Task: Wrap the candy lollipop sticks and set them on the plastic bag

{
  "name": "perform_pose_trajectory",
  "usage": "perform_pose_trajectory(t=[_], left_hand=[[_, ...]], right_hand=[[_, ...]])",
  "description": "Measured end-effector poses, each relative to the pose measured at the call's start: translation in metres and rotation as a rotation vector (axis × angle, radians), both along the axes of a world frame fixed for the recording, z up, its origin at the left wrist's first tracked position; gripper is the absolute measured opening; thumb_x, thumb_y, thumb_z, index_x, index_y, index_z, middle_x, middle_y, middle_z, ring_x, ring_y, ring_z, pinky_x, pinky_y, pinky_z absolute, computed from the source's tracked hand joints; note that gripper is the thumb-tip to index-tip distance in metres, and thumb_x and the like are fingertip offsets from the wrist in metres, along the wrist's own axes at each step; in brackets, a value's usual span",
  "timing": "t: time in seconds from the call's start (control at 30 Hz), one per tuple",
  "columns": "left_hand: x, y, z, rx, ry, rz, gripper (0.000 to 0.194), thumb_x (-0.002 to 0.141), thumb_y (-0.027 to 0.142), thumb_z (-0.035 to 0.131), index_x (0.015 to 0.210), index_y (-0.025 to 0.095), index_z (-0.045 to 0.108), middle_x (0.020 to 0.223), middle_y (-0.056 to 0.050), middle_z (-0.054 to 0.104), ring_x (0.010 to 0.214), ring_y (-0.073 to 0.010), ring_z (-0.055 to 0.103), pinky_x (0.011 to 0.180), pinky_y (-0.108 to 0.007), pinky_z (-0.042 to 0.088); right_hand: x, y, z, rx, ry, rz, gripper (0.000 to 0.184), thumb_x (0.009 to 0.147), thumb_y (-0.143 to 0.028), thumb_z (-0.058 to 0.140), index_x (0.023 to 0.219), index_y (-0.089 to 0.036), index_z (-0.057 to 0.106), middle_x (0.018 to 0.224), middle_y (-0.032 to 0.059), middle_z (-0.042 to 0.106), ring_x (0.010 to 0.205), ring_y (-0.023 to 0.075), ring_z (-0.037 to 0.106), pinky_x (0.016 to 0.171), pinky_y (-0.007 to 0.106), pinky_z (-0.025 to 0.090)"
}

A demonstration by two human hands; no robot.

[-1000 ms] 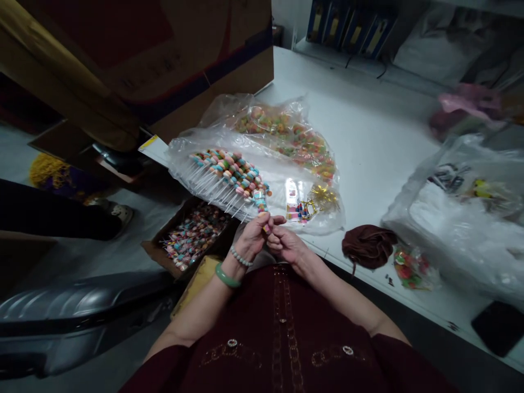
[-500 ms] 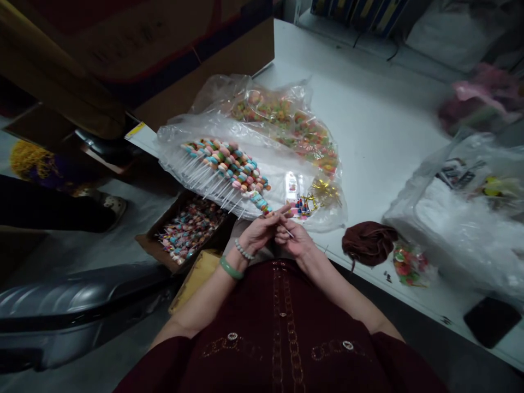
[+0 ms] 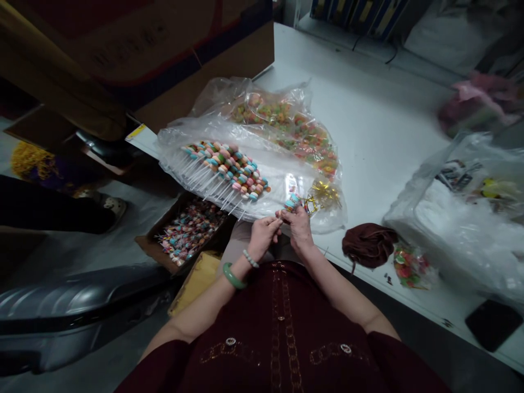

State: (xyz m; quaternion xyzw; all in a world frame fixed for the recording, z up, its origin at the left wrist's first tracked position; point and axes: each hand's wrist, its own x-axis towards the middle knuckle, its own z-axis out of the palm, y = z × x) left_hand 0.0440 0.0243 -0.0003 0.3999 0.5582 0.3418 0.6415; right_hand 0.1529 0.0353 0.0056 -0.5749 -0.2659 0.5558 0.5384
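Both hands meet in front of my lap at the table's front edge. My left hand (image 3: 264, 237) pinches at the lower end of a candy skewer, with fingertips close to the other hand. My right hand (image 3: 301, 229) is closed around the upper part of this candy skewer (image 3: 292, 202), whose blue and pale candies point up and right. Its stick is mostly hidden by the fingers. To the left, several finished-looking candy skewers (image 3: 231, 166) lie in a row on clear plastic (image 3: 196, 128), white sticks toward me. Gold twist ties (image 3: 325, 196) lie right of my right hand.
Bagged gummy candies (image 3: 286, 123) lie behind the skewers. A large carton (image 3: 229, 71) stands back left. Below the table edge is a box of wrapped lollipops (image 3: 190, 226). On the right are a brown cloth (image 3: 369, 244), a candy bag (image 3: 411, 267), a plastic-lined bin (image 3: 450, 213) and a phone-like black object (image 3: 493, 325).
The held candy skewer has swung from pointing up-left to pointing up-right. My right hand has moved up onto its candies, and my left hand has shifted slightly down to the lower end.
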Motion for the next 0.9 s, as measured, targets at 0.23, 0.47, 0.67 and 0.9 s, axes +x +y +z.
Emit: perform_pose_trajectory(t=[0.23, 0.47, 0.67, 0.9], left_hand=[[-0.015, 0.009, -0.005, 0.032, -0.016, 0.189, 0.03, 0.077, 0.041, 0.063, 0.061, 0.017, 0.057, 0.044, 0.005, 0.044, 0.042, -0.0059, 0.033, 0.044, -0.02, 0.022], [-0.022, 0.015, -0.003, -0.082, -0.169, 0.196, 0.03, 0.074, 0.043, 0.067, 0.066, 0.016, 0.057, 0.053, 0.005, 0.048, 0.037, -0.0024, 0.027, 0.038, -0.02, 0.013], [-0.018, 0.017, 0.0, -0.147, -0.137, 0.166, 0.035, 0.07, 0.048, 0.069, 0.068, 0.015, 0.058, 0.05, 0.006, 0.046, 0.036, -0.0015, 0.026, 0.037, -0.018, 0.011], [0.0, 0.012, 0.009, -0.17, -0.109, 0.216, 0.029, 0.07, 0.037, 0.066, 0.057, 0.016, 0.051, 0.042, 0.008, 0.033, 0.035, -0.0022, 0.023, 0.038, -0.019, 0.01]], right_hand=[[0.078, 0.029, -0.011, 0.098, -1.037, 0.273, 0.023, 0.09, -0.023, 0.047, 0.093, -0.018, 0.069, 0.107, 0.0132, 0.066, 0.094, 0.0235, 0.06, 0.078, 0.032, 0.044], [0.113, 0.03, -0.032, 0.149, -1.512, 0.404, 0.024, 0.091, -0.02, 0.048, 0.09, -0.017, 0.072, 0.103, 0.0127, 0.066, 0.09, 0.0217, 0.06, 0.074, 0.03, 0.043], [0.124, 0.023, -0.03, 0.268, -1.043, 0.199, 0.02, 0.082, -0.027, 0.054, 0.086, -0.021, 0.073, 0.09, 0.0058, 0.072, 0.088, 0.0208, 0.064, 0.079, 0.031, 0.046], [0.103, 0.011, 0.003, 0.19, -0.663, 0.128, 0.014, 0.074, -0.031, 0.059, 0.071, -0.022, 0.07, 0.062, -0.0013, 0.063, 0.062, 0.0166, 0.057, 0.067, 0.031, 0.046]])
